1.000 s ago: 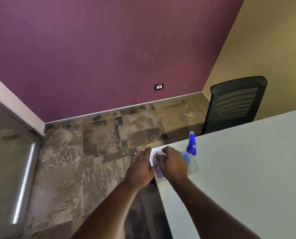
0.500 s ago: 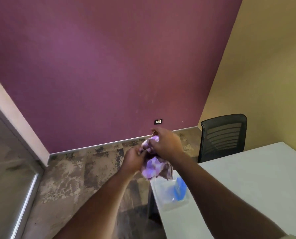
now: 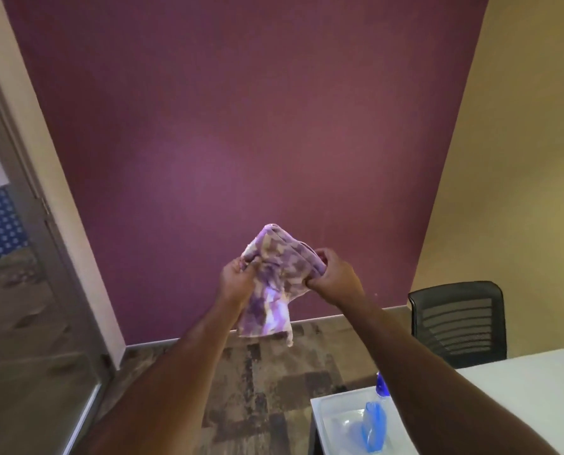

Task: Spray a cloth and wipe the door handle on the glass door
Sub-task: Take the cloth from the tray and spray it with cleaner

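Since the earlier pictures, the cloth (image 3: 275, 284) has been lifted off the tabletop (image 3: 517, 382) and raised well above it, and it has been opened out from a bunched lump into a wider piece held up in front of the purple wall (image 3: 241, 126). Both hands have been moved apart from each other.

The cloth is purple and white in patches. Its upper left edge is pinched in the grip of the left hand (image 3: 236, 282), whose fingers are closed on the fabric. Its upper right edge is gathered in the grip of the right hand (image 3: 336, 277), whose fingers are also closed around a fold of it. Between the two hands the cloth is stretched, one corner is pointed upward, and the lower part is left hanging free in the air over the carpet floor (image 3: 257, 372).

A spray bottle (image 3: 374, 418) with a blue head is seen at the lower right, lying on the corner of the white tabletop, partly hidden behind the right forearm. It is well apart from the cloth and is touched by no hand.

A black office chair (image 3: 458, 320) is placed behind the tabletop, against the yellow wall (image 3: 520, 159). At the left edge, a glass door (image 3: 18, 307) in a grey frame is seen; its handle cannot be made out.
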